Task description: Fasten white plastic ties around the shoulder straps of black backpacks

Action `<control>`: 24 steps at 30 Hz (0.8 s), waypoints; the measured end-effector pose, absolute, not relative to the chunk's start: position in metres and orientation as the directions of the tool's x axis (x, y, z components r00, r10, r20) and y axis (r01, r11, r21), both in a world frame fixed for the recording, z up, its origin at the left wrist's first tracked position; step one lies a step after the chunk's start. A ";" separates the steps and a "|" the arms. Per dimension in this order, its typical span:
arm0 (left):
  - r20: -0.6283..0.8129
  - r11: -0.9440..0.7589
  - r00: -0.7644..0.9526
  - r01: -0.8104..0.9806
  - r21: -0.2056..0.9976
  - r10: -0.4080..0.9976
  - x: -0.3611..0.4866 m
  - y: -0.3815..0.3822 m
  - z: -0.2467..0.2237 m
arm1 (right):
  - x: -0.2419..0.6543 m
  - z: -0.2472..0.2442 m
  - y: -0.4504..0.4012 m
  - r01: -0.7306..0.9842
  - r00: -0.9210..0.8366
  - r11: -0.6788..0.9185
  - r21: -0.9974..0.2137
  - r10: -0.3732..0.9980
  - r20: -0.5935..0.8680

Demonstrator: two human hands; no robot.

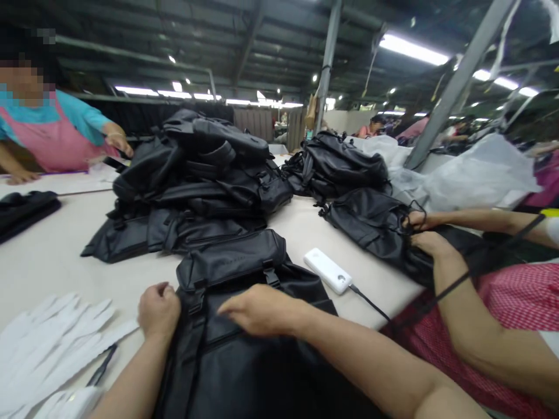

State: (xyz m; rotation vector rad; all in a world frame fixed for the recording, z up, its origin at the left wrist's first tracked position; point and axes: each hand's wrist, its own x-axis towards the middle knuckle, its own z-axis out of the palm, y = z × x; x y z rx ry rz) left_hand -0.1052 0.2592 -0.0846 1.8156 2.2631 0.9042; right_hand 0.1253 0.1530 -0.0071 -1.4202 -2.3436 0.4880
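A black leather-look backpack point(231, 262) lies on the table right in front of me, with its top flap and buckled straps facing up. My left hand point(159, 311) is curled into a loose fist against the bag's left edge. My right hand point(262, 308) rests on the bag's front with its fingers apart and nothing in them. A white power bank point(327, 270) with a black cable lies just beyond my right hand. White gloves point(52, 343) and a thin black tool point(102, 364) lie to the left of my left hand.
Two heaps of black backpacks point(192, 192) stand on the cream table point(56, 256). A co-worker's hands point(425, 233) work on a bag at the right. Another person in a pink apron point(52, 139) stands at the far left. White plastic sheeting point(471, 174) lies behind.
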 end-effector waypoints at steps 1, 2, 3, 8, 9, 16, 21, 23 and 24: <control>0.361 0.107 -0.345 0.834 0.541 0.867 -0.105 0.255 -0.079 | 0.147 -0.009 0.148 0.782 -0.253 0.297 -0.547 0.955 0.155; 0.432 0.076 -0.382 0.814 0.576 0.817 -0.102 0.248 -0.071 | 0.170 -0.012 0.146 0.778 -0.038 0.123 -0.617 0.988 0.150; 0.487 0.011 -0.372 0.803 0.595 0.790 -0.097 0.239 -0.062 | 0.191 -0.016 0.146 0.708 0.156 -0.052 -0.704 0.984 0.084; 0.283 -0.508 0.422 0.710 0.487 0.861 -0.034 0.192 -0.028 | 0.234 -0.035 0.176 0.146 0.364 -0.363 -0.920 0.885 -0.291; 0.176 -0.563 0.549 0.694 0.449 0.817 -0.019 0.187 -0.028 | 0.231 -0.035 0.182 0.102 0.344 -0.360 -0.927 0.888 -0.306; 0.283 -0.557 0.516 0.826 0.087 0.808 0.029 0.195 -0.067 | 0.221 0.006 0.190 -0.218 0.088 -0.270 -0.938 0.952 -0.295; 0.365 -0.500 0.424 0.855 0.142 0.829 0.044 0.206 -0.068 | 0.232 0.026 0.182 -0.285 -0.058 -0.254 -0.924 0.967 -0.247; 0.307 -0.506 0.446 0.849 0.150 0.841 0.052 0.210 -0.059 | 0.233 0.028 0.182 -0.295 -0.084 -0.246 -0.923 0.969 -0.231; 0.278 -0.505 0.453 0.848 0.159 0.847 0.055 0.212 -0.054 | 0.233 0.028 0.183 -0.288 -0.094 -0.230 -0.930 0.973 -0.211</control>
